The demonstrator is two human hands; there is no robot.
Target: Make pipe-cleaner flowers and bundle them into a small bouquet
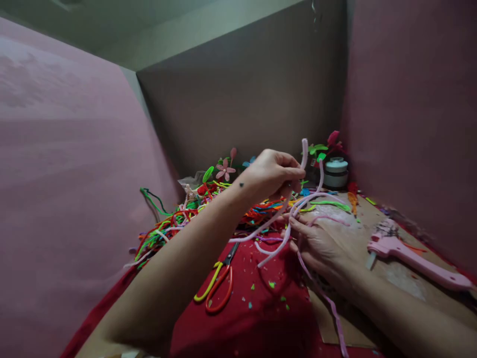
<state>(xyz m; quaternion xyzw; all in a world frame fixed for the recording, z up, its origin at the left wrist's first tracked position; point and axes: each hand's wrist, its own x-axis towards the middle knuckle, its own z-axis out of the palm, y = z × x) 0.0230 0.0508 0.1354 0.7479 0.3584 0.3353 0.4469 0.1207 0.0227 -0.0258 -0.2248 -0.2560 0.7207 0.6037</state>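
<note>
My left hand [276, 174] is raised over the table, thumb and fingers pinched on a pale pink pipe cleaner [304, 149]. One end of it sticks up above the fingertips, and a length trails down to the left. Lower and to the right, my right hand [313, 238] is closed around several pale lilac pipe cleaners [286, 237] that curve up and out from its fingers. A darker pink pipe cleaner [331, 304] hangs below this hand toward the front edge. Scissors [219, 281] with one yellow and one red handle lie below my left forearm.
Many coloured pipe cleaners [179, 219] are heaped at the back left. Behind them stand pipe-cleaner flowers [225, 170]. A pink glue gun [413, 258] rests on cardboard [343, 333] at right, near a lidded jar [336, 173]. Scraps dot the red cloth [261, 318].
</note>
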